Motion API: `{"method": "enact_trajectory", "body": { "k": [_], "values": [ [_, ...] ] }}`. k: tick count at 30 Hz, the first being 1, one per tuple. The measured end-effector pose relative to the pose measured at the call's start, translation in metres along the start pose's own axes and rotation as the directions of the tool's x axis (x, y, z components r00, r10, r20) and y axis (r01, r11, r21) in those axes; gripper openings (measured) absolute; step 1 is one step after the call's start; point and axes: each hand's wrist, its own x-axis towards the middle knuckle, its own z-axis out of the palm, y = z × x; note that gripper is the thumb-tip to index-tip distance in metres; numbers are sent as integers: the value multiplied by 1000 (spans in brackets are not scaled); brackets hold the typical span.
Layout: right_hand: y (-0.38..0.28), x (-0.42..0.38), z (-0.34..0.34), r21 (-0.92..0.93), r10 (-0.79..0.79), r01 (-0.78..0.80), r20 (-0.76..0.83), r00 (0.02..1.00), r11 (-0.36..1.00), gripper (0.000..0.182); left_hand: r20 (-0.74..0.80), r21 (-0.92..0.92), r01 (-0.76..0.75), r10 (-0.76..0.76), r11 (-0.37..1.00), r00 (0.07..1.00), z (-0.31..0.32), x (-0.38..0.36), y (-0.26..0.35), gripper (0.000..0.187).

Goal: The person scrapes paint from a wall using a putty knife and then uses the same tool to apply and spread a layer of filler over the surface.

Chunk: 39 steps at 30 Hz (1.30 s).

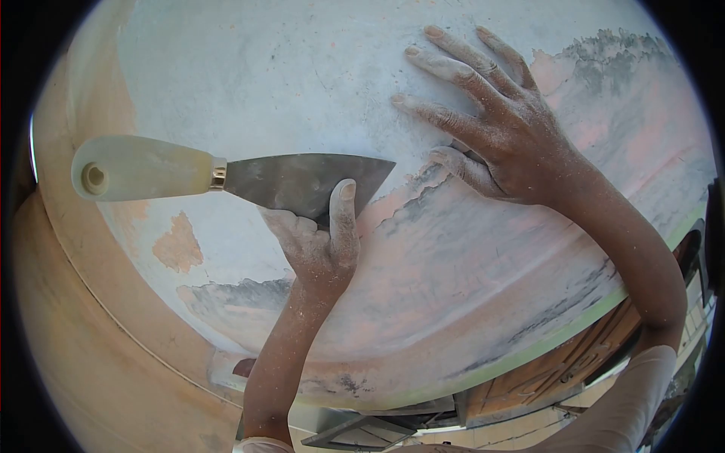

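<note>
A putty knife (294, 181) with a pale translucent plastic handle and a wide grey metal blade lies across the left half of the view, its handle pointing left. My left hand (321, 245) grips it by the blade, thumb on the near face and fingers curled behind, partly hidden. White dust coats both hands. On the upper right, my right hand (483, 109) rests against the patchy wall surface (302, 83) with its fingers spread and the thumb apart. A small dark gap shows between that thumb and palm.
Bare peach patches (178, 243) and dark, flaking stains (619, 57) mark the white surface. A tan curved band (113, 264) with a seam runs down the left. Below stand a carved wooden door (544, 370) and a dark-framed window (362, 432).
</note>
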Motion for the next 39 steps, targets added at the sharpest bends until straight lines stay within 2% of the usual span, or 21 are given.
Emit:
{"method": "enact_trajectory", "body": {
  "k": [3,5,6,8,11,14,15,18,20,24,27,29,30,32,33,35,36,38,39],
  "values": [
    [0,0,-1,10,1,-1,5,1000,1000,49,14,57,-50,49,997,999,-3,-1,-1,39],
    [1,1,-1,6,-2,2,6,1000,1000,49,-73,-83,67,-73,994,995,1,-2,1,30],
    [0,0,-1,5,2,-2,6,1000,1000,49,-128,-243,178,-213,954,969,8,-4,5,28],
    [-1,0,-2,5,11,-11,14,1000,1000,49,-127,-331,227,-281,916,951,8,-4,7,32],
    [0,0,-2,19,-2,2,6,1000,1000,48,-55,-148,122,-131,981,990,0,-4,2,35],
    [-1,1,0,23,1,-1,-4,1000,1000,48,-23,-31,63,-64,998,998,4,-6,-3,58],
    [-1,1,-1,16,5,-5,-4,1000,1000,48,18,16,24,-25,1000,1000,0,-5,-3,57],
    [-1,0,-2,7,-1,1,5,1000,1000,48,57,89,19,-24,996,998,-1,-2,-1,61],
    [-1,1,0,23,-2,2,-10,1000,1000,48,48,99,35,-40,994,998,-1,-4,-2,58],
    [-1,0,-2,8,2,-2,2,1000,1000,48,-26,70,56,-54,996,998,6,-8,-6,40],
    [-1,1,-2,16,0,0,-9,1000,1000,48,-28,79,-35,37,996,999,-6,2,-2,33],
    [-1,1,-2,16,-2,2,-11,1000,1000,48,-36,-178,154,-163,972,986,-9,5,2,32],
    [0,0,-1,16,-5,5,-10,1000,1000,47,15,-426,362,-394,829,919,-7,4,4,33],
    [1,1,-1,8,-5,5,-5,1000,1000,47,107,-676,469,-554,569,826,0,-1,8,35],
    [0,0,-1,9,-3,3,-2,1000,1000,47,92,-719,424,-529,551,844,2,-6,11,36],
    [-1,-1,-1,3,0,0,-6,1000,1000,47,34,-665,355,-448,658,894,3,-9,8,41],
    [0,0,-1,0,-3,3,-8,1000,1000,47,8,-553,327,-387,767,922,1,-9,2,44],
    [0,1,-2,5,1,-1,-7,1000,1000,47,-5,-479,305,-351,823,937,-1,-8,-1,47],
    [-1,0,-2,10,7,-7,-4,1000,1000,48,2,-530,322,-379,785,925,-2,-8,1,46]
  ]
}}
